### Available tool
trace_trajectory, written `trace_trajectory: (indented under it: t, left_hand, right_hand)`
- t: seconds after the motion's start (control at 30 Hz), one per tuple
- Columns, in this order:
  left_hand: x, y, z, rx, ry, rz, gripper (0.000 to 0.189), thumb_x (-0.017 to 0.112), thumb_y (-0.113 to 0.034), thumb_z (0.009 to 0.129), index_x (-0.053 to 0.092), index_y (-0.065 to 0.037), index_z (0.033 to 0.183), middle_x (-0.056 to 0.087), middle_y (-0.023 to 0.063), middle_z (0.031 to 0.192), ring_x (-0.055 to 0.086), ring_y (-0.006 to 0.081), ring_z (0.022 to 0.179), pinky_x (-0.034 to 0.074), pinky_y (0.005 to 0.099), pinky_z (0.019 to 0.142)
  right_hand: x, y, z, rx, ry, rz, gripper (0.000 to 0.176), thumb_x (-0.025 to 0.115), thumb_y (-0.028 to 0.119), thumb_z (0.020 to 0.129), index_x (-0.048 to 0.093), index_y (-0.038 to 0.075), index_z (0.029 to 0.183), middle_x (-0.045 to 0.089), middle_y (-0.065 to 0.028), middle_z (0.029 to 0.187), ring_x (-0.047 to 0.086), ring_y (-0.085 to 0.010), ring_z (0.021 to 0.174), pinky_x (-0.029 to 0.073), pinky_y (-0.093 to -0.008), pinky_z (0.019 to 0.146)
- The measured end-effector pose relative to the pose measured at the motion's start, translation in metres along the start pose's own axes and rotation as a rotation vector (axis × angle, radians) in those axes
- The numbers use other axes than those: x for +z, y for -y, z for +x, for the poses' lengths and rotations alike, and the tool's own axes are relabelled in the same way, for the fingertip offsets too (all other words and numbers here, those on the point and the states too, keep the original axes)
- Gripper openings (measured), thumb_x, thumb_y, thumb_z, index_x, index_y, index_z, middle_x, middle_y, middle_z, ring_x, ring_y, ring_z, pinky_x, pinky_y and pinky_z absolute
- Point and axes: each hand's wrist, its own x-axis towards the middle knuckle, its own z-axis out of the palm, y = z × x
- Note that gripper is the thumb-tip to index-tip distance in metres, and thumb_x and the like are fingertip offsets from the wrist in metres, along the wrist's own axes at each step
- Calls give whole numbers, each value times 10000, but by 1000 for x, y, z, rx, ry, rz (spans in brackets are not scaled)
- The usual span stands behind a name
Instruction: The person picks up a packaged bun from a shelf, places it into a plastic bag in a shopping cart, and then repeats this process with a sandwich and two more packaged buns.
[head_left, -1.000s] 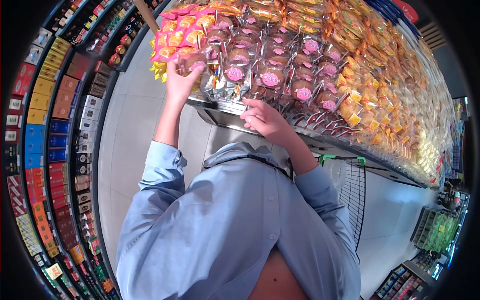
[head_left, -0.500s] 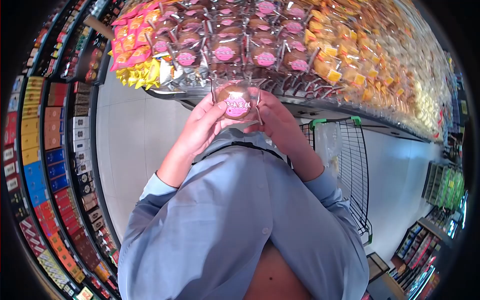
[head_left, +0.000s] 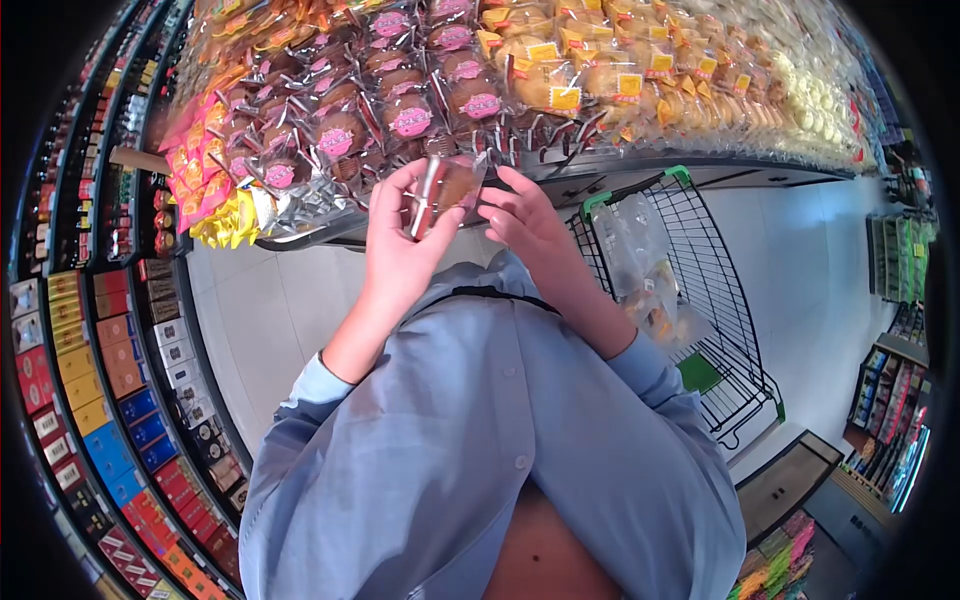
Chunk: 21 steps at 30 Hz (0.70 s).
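In my left hand [head_left: 402,235] is a small round packaged cake [head_left: 455,188] in a clear wrapper, held between thumb and fingers. The pack is turned on edge, so its brown and white side strip faces me. Just to its right, my right hand [head_left: 530,222] has its fingers apart and slightly curled, with the fingertips close to the wrapper's edge. Right beyond my hands, rows of similar brown cakes with pink labels [head_left: 411,122] fill the middle of the display.
Yellow-labelled pastries [head_left: 565,98] lie right of the cakes; pink packets [head_left: 197,160] and yellow packets [head_left: 228,218] lie left. A wire shopping cart [head_left: 715,260] holding clear plastic bags [head_left: 640,255] stands at my right. Shelves of boxes [head_left: 105,450] run along the left.
The cake pack has turned from label-facing to edge-on, and my right hand has let go of it. The view has shifted, so the display appears further left and more of the cart shows.
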Motion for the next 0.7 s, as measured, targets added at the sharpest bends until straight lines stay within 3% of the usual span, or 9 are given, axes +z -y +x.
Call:
trace_trajectory:
  t: [0.03, 0.1, 0.17, 0.27, 0.4, 0.47, 0.57, 0.63, 0.7]
  left_hand:
    - [4, -2, -1, 58, -15, 208, 617, 785, -89, 833, 506, -34, 1381, 562, 89, 1177, 588, 186, 1048, 507, 323, 878]
    - [17, -17, -3, 160, 55, 273, 685, 820, -95, 767, 520, -49, 1382, 540, 108, 1147, 567, 216, 991, 497, 326, 852]
    - [20, -27, -3, 302, 237, 200, 662, 797, -70, 785, 528, -50, 1389, 573, 102, 1156, 581, 213, 1004, 495, 320, 864]
    - [23, -23, -8, 231, 393, -46, 624, 761, -39, 812, 533, -45, 1393, 600, 98, 1170, 594, 210, 1025, 494, 326, 885]
    - [-1, 4, 9, 394, 12, 146, 570, 712, -17, 846, 536, -25, 1387, 593, 111, 1256, 592, 213, 1060, 478, 342, 926]
    - [-27, 23, 26, 340, -312, 217, 579, 691, -50, 873, 492, 4, 1414, 544, 154, 1345, 529, 253, 1239, 430, 369, 1045]
    - [-80, 38, 48, 247, -615, 631, 849, 759, -177, 859, 284, 58, 1521, 389, 258, 1503, 418, 392, 1378, 341, 458, 1154]
    - [-115, 71, 60, 141, -733, 864, 1025, 804, -297, 824, 187, 91, 1545, 362, 296, 1534, 404, 420, 1403, 314, 489, 1168]
    - [-136, 90, 67, 51, -685, 696, 1103, 819, -367, 795, 163, 102, 1548, 359, 312, 1539, 402, 426, 1413, 306, 492, 1171]
  right_hand:
    - [-2, 2, -2, -22, 20, 32, 642, 580, 229, 1038, 251, 41, 1556, 519, -127, 1431, 507, -204, 1325, 423, -370, 1077]
    - [-9, -6, 1, -91, 15, 57, 633, 596, 195, 1031, 262, 24, 1541, 544, -128, 1379, 543, -186, 1257, 446, -347, 1058]
    - [-14, -8, 4, -82, -29, 207, 601, 602, 179, 1028, 294, 22, 1519, 565, -127, 1343, 577, -185, 1207, 476, -341, 1037]
    - [-25, -6, 3, 4, -125, 529, 477, 601, 243, 1030, 436, 67, 1442, 601, -123, 1295, 644, -241, 1139, 559, -391, 971]
    - [-27, 1, -4, 45, 41, 627, 441, 558, 327, 1043, 485, 106, 1418, 605, -142, 1309, 633, -282, 1187, 553, -459, 984]
    - [-23, 0, -6, 84, 49, 634, 452, 563, 343, 1039, 488, 104, 1415, 607, -139, 1309, 633, -288, 1190, 543, -476, 994]
    - [-22, -6, -3, 118, 86, 622, 481, 577, 383, 1027, 493, 107, 1412, 608, -133, 1317, 630, -307, 1199, 522, -503, 1014]
    - [-20, -7, -3, 138, 117, 605, 487, 581, 389, 1025, 492, 110, 1414, 607, -132, 1324, 630, -312, 1202, 517, -503, 1016]
    - [-15, -8, -2, 146, 120, 605, 493, 585, 391, 1022, 493, 109, 1415, 606, -138, 1326, 633, -315, 1199, 522, -500, 1008]
